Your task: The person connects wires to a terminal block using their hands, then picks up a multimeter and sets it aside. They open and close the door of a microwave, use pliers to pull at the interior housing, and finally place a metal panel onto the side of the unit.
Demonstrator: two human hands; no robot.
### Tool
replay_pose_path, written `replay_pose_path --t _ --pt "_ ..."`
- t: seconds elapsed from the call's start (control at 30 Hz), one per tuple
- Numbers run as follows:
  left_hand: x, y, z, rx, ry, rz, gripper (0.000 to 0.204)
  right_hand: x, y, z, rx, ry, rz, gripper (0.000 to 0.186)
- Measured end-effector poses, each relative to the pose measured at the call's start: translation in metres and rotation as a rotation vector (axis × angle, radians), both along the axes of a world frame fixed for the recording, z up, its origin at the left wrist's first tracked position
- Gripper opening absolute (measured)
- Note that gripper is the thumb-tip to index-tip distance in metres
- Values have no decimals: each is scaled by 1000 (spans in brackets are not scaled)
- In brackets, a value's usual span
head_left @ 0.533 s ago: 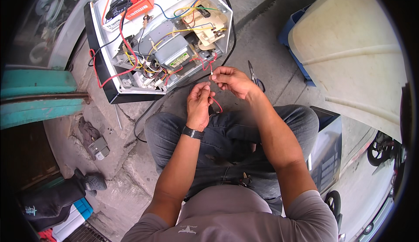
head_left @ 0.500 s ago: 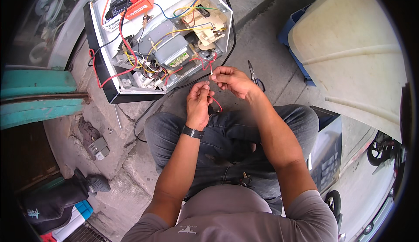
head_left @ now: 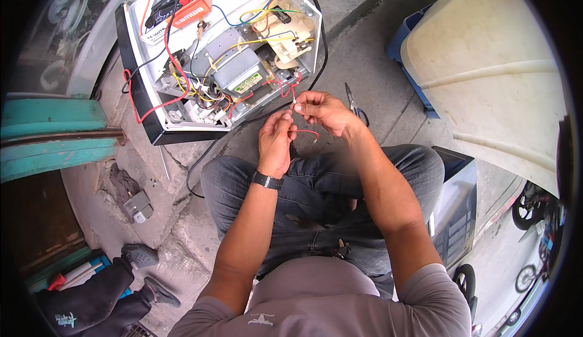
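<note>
In front of my knees, my left hand is closed in a pinch on a red wire, whose loose end sticks out to the right. My right hand pinches the white-tipped end of another red lead that comes out of the opened appliance. The fingertips of both hands almost meet, and the fine detail between them is hidden. Beyond them lies the white-and-black appliance, its cover off. Inside it show a grey metal housing, a cream plastic part and bundles of coloured wires.
An analog multimeter rests with its orange-and-white box on the appliance, leads trailing. Scissors lie on the concrete right of my hands. A black cable curves past my left knee. A large cream container stands right; another person's leg shows lower left.
The red wire's loose end at my left hand has swung up and to the right. Both hands stay almost in place. At lower left, the other person's legs have shifted, showing a second shoe.
</note>
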State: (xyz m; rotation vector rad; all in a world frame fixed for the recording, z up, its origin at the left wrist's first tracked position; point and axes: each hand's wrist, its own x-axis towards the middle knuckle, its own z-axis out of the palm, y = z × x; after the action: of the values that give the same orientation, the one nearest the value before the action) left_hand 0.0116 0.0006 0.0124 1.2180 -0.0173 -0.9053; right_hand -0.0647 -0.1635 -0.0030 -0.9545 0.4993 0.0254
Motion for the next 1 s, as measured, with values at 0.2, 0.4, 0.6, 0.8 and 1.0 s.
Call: replay_pose_path --t 0.2,0.4,0.6,0.8,1.0 --pt "-1 -2 -3 24 -16 -3 16 -1 0 -5 -50 -18 0 15" --pt "-1 -4 -3 39 -67 0 15 0 -2 -7 -79 -15 10 15" --pt "3 -4 -1 72 -105 -29 14 0 -1 -6 -86 6 13 15" --pt "2 -4 -4 73 -147 -26 16 1 -1 -9 -113 5 7 16" --pt "-2 1 1 28 -160 -51 19 0 -1 -5 -103 8 3 17"
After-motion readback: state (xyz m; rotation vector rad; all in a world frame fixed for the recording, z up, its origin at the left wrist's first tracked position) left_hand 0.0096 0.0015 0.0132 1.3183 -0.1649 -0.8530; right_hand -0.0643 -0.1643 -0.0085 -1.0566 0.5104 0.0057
